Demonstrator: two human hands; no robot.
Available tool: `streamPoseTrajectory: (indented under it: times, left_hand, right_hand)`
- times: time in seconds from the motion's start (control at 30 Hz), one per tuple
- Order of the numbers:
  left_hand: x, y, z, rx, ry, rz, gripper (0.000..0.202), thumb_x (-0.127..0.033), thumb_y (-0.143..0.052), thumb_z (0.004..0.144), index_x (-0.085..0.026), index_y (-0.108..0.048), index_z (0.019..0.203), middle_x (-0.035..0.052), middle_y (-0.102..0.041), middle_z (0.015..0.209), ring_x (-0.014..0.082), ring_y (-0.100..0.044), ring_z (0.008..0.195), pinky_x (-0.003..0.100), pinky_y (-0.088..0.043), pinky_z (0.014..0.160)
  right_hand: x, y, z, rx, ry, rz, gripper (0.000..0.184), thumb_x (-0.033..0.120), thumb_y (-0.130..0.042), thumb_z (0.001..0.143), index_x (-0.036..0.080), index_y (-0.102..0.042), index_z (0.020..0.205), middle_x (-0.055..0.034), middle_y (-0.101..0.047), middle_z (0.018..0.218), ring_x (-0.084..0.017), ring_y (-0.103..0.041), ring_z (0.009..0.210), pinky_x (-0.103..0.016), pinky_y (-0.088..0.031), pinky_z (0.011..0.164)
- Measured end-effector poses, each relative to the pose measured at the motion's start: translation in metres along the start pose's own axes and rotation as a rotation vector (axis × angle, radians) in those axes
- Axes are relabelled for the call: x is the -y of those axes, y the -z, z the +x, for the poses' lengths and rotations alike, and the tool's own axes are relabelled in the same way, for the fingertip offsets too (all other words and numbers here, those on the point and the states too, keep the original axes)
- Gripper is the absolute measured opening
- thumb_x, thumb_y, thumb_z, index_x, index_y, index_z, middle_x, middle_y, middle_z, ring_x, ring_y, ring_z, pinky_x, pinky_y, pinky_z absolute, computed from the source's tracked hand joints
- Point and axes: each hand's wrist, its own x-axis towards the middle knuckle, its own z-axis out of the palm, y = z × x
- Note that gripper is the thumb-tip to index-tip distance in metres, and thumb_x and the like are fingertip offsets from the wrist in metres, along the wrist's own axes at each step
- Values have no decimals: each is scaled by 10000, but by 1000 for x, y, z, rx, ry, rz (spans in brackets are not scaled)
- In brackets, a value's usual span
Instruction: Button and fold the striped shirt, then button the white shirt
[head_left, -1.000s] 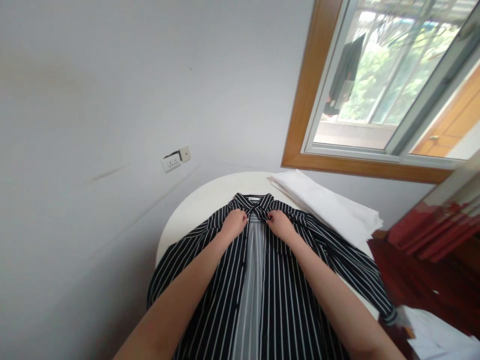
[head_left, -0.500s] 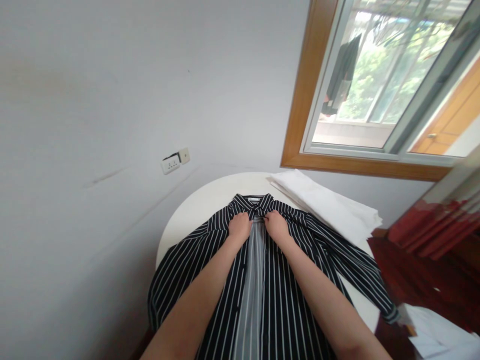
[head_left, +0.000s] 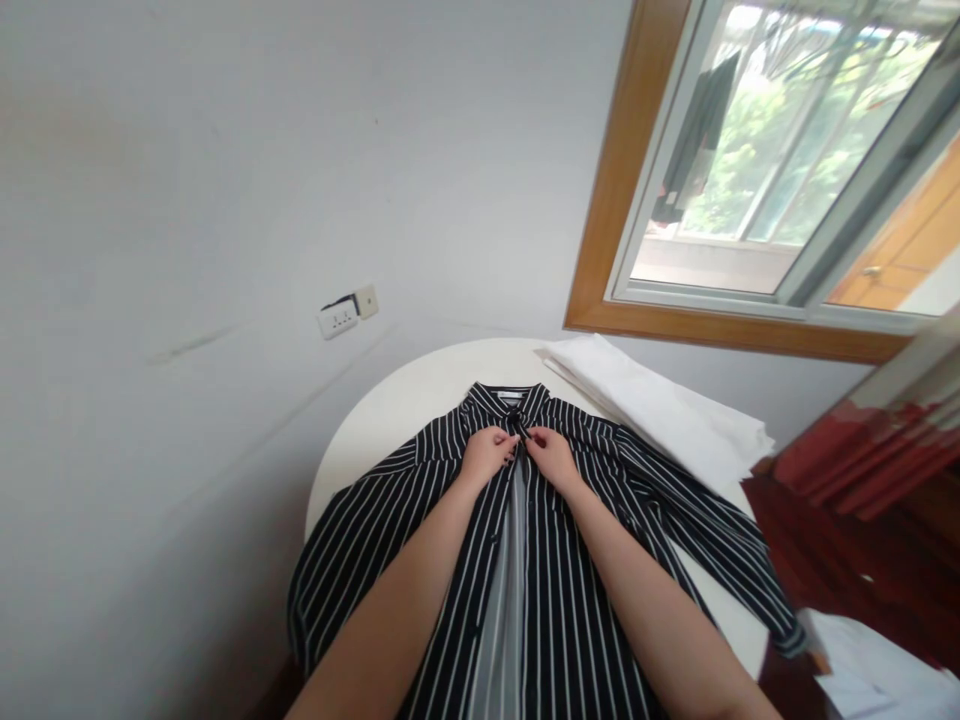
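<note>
A black shirt with white stripes [head_left: 442, 480] lies front up on a round white table [head_left: 375, 420], its collar toward the wall. Below the collar, my left hand [head_left: 489, 452] pinches one front edge of the shirt. My right hand [head_left: 551, 455] is closed on the opposite front edge, its fingertips close to those of the left. The two edges meet between my fingers; lower down the front hangs open, showing a grey inside. Any button between the fingertips is too small to make out.
Folded white cloth [head_left: 660, 405] lies at the table's back right. Behind are the wall with a socket [head_left: 339, 319] and a wood-framed window [head_left: 705, 320]. A red and white curtain [head_left: 862, 450] hangs at right, above a white item [head_left: 877, 665] low down.
My hands have come closer together, drawing the shirt's two front edges toward each other below the collar. The gap there has narrowed. The view has shifted slightly.
</note>
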Motion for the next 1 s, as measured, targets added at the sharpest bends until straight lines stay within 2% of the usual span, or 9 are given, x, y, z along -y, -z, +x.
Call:
streamPoseTrajectory:
  times: [0.13, 0.33, 0.57, 0.77, 1.0]
  left_hand:
    - [4, 1, 5, 44, 30, -109, 194, -310, -584, 810, -133, -570, 733, 12, -633, 639, 108, -620, 540, 213, -500, 495]
    - [7, 0, 7, 53, 11, -93, 179, -303, -544, 831, -143, -557, 751, 3, -611, 640, 119, -621, 549, 225, -508, 494]
    - [9, 0, 6, 38, -94, 100, 224, -355, -484, 852, -166, -567, 766, -1, -629, 654, 122, -616, 557, 221, -476, 526]
    - [3, 3, 2, 11, -160, 228, 242, -355, -462, 859, -170, -575, 753, -2, -623, 636, 120, -594, 533, 222, -444, 535]
    - [0, 4, 1, 19, -133, 221, 250, -359, -443, 872, -169, -583, 789, 2, -636, 665, 112, -591, 528, 216, -437, 535]
  right_hand:
    - [-5, -2, -2, -22, 48, 31, 240, 225, -497, 754, 178, -686, 896, -47, -675, 881, -167, -597, 791, -298, -452, 777]
    - [-3, -2, -2, -29, 32, 56, 263, 216, -484, 728, 168, -680, 897, -44, -667, 862, -157, -587, 731, -288, -459, 727]
    - [2, 5, -2, -5, -23, 156, 278, 230, -465, 715, 174, -675, 889, -19, -665, 818, -153, -580, 726, -270, -450, 719]
    - [8, 10, -4, 8, -14, 203, 305, 216, -420, 709, 175, -673, 873, -27, -664, 879, -166, -585, 811, -285, -436, 789]
    - [9, 7, -8, 3, 88, 42, 263, 192, -456, 697, 178, -655, 868, 3, -583, 698, -143, -519, 645, -259, -418, 658]
